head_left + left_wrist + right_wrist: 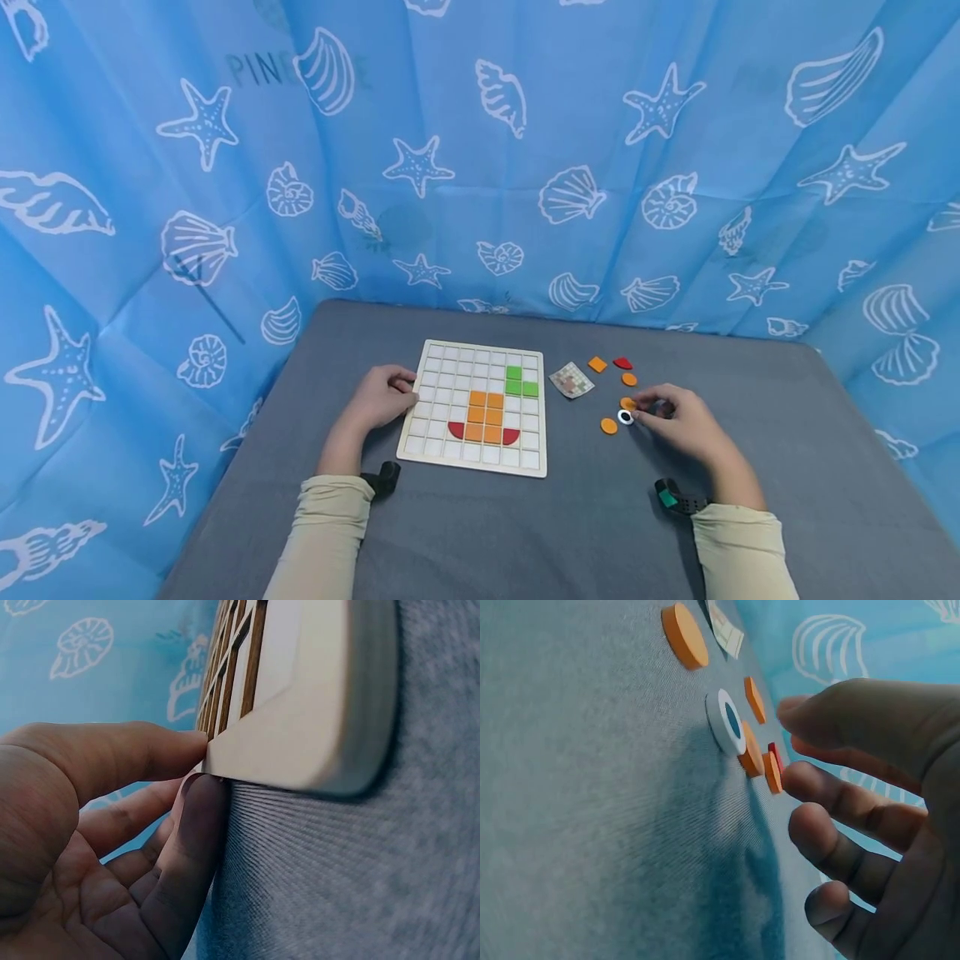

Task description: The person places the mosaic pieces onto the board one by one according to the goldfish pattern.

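Observation:
My left hand (382, 398) pinches the left edge of a white gridded puzzle board (471, 462), thumb on the rim and a finger beneath, as the left wrist view shows. Orange squares (476, 415), three green squares (513, 387) and two red quarter-round pieces (511, 436) lie in the board's cells. Over on the right, my right hand (678, 423) hovers beside a white eye disc (726, 722) with a dark centre. Its fingers are loosely bent, with nothing between thumb and fingertips. Orange discs (608, 426) lie around the eye disc on the cloth.
A small patterned card (572, 380) lies right of the board. Beyond it are a loose orange square (597, 364) and a red quarter-round tile (622, 363). Grey cloth (465, 533) covers the table, and a blue shell-print curtain (465, 208) hangs behind.

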`<action>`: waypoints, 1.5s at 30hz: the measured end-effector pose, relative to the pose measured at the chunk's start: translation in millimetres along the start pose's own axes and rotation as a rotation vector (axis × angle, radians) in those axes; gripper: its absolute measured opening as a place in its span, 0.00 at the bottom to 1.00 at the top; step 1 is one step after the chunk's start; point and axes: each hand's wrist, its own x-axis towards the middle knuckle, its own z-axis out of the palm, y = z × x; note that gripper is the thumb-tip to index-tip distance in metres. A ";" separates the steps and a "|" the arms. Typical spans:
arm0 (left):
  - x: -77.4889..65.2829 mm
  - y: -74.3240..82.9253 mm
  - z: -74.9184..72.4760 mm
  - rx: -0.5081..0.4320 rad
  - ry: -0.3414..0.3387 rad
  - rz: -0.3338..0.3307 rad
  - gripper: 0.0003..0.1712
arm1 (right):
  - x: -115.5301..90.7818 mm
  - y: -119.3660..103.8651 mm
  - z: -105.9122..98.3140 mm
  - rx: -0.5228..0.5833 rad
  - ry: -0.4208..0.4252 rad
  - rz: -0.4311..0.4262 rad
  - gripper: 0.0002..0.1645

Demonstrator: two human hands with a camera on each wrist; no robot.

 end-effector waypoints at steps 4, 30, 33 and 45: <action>0.4 1.1 -0.4 0.001 0.006 -0.009 0.21 | 0.6 2.3 1.4 0.015 -0.038 0.018 0.15; 1.8 -0.4 -1.3 0.009 0.005 -0.001 0.21 | 6.9 -3.0 13.8 0.011 -0.062 0.016 0.16; 1.9 -0.4 -1.2 0.006 0.008 -0.004 0.20 | 7.3 -4.6 15.0 0.014 -0.064 0.006 0.16; 2.9 -1.7 -1.9 -0.004 0.002 -0.005 0.21 | 8.4 -14.5 16.3 -0.002 -0.060 -0.022 0.13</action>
